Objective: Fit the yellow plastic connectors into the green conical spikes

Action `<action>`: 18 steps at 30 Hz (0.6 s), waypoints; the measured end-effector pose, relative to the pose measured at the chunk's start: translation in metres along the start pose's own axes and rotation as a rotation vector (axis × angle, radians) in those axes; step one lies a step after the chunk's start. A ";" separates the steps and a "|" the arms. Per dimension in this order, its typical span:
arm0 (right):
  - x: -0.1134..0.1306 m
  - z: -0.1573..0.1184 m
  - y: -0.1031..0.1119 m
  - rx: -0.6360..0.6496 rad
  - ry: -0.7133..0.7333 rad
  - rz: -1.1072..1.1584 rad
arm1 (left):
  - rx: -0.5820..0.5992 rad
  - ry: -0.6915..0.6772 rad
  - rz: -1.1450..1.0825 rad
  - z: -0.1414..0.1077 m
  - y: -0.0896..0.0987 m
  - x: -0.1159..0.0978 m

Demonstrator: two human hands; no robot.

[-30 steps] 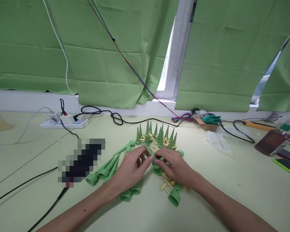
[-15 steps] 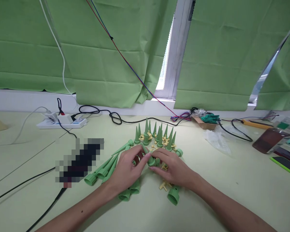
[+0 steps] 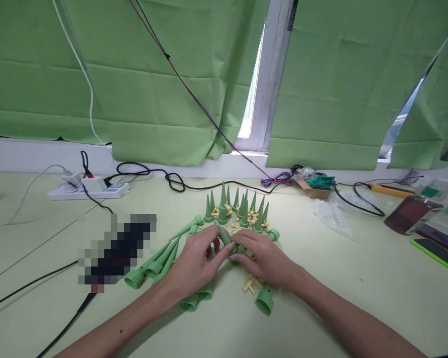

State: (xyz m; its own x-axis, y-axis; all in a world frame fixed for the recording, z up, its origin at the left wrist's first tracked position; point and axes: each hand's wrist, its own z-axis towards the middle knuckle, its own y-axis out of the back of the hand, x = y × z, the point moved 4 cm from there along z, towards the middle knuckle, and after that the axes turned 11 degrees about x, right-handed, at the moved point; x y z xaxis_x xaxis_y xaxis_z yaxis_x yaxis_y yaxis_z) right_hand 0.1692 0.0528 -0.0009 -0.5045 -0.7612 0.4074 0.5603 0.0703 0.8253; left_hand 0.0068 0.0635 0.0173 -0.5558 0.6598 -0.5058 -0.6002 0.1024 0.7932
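My left hand (image 3: 196,261) is closed around a green plastic watering spike (image 3: 224,235), its tip tilted up and away to the left. At the wide end of that spike, the fingers of my right hand (image 3: 261,256) are pinched together against it; whether they hold a small part there is hidden. Several similar spikes (image 3: 223,206) stand upright beyond my hands, among small yellow valves (image 3: 252,216). More lie beside and under my left forearm, such as one green spike (image 3: 155,266). Near my right wrist are a yellow T-shaped valve (image 3: 251,284) and another green spike (image 3: 265,301).
On the left are a white power strip (image 3: 93,189) and a blurred-out dark object (image 3: 121,248) with a cable. To the right lie a small cardboard box (image 3: 313,190), a plastic bag (image 3: 332,216), a reddish-brown bottle (image 3: 410,214) and a green-edged phone (image 3: 438,256).
The view has shifted slightly. Both hands stay together at the spike, and my right fingers now cover more of its wide end.
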 end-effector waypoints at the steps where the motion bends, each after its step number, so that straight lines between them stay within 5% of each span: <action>1: 0.000 0.000 0.000 -0.002 -0.001 0.000 | 0.008 0.003 0.007 0.000 0.000 0.000; 12: -0.002 0.000 0.005 -0.044 -0.035 0.012 | -0.044 0.010 0.172 0.000 0.000 0.005; 18: -0.011 0.000 0.007 -0.063 -0.133 0.010 | 0.020 0.049 0.183 0.000 -0.002 0.007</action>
State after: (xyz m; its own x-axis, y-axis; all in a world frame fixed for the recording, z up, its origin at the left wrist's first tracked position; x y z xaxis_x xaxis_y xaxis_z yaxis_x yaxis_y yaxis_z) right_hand 0.1784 0.0617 0.0008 -0.5790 -0.6685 0.4667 0.6034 0.0335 0.7967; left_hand 0.0040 0.0678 0.0123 -0.6819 0.6321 -0.3681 -0.4754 -0.0005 0.8798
